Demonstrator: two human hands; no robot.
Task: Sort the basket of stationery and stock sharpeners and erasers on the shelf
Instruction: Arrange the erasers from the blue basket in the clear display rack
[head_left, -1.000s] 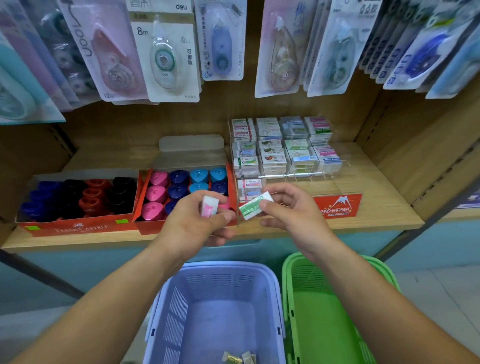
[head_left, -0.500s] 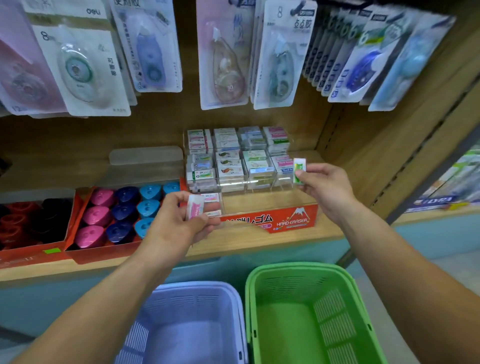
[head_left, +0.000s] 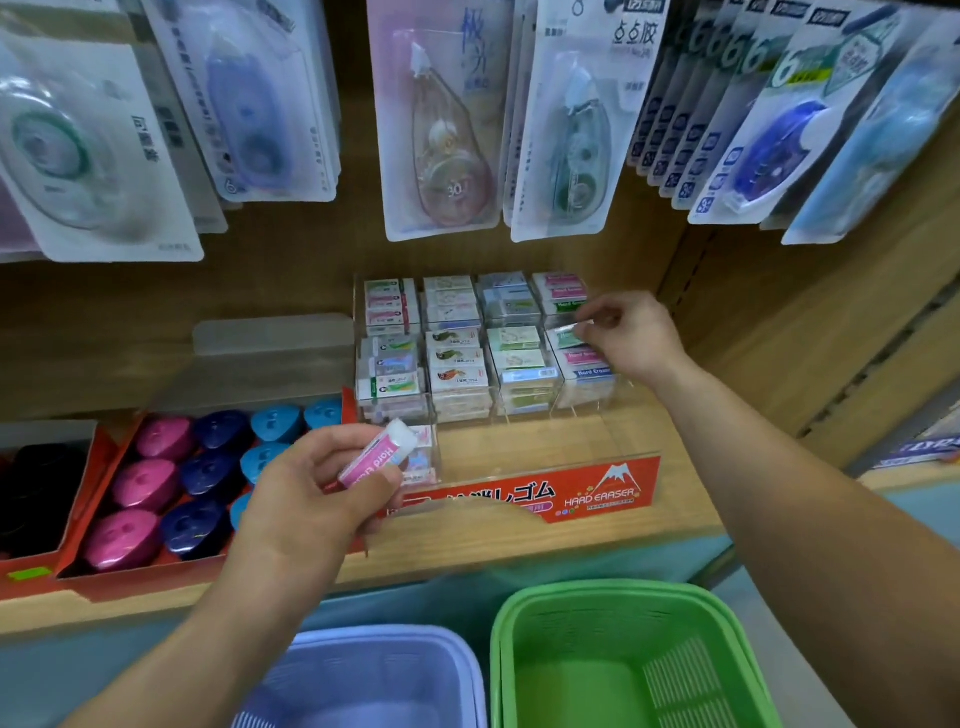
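- Green eraser (head_left: 568, 338) pinched in right hand (head_left: 634, 338) fingertips, going into rack (head_left: 597, 496) right column, probably because like stock sits there.
- Left hand (head_left: 311, 493) grips pink eraser (head_left: 375, 456) at rack front; likely next.

The left grip (head_left: 311, 493) covers the lower end of the pink-sleeved white eraser (head_left: 382, 449) and the left part of the red printed label strip (head_left: 597, 493). The right grip (head_left: 636, 338) hides one end of the green-sleeved eraser (head_left: 566, 339), and glare blurs its print. The lilac plastic basket (head_left: 384, 636) and the green plastic basket (head_left: 597, 595) are cut off by the bottom edge. The black sharpeners (head_left: 41, 483) at the left edge are too dark to count. The hanging correction-tape cards (head_left: 447, 130) run off the top, their print blurred.
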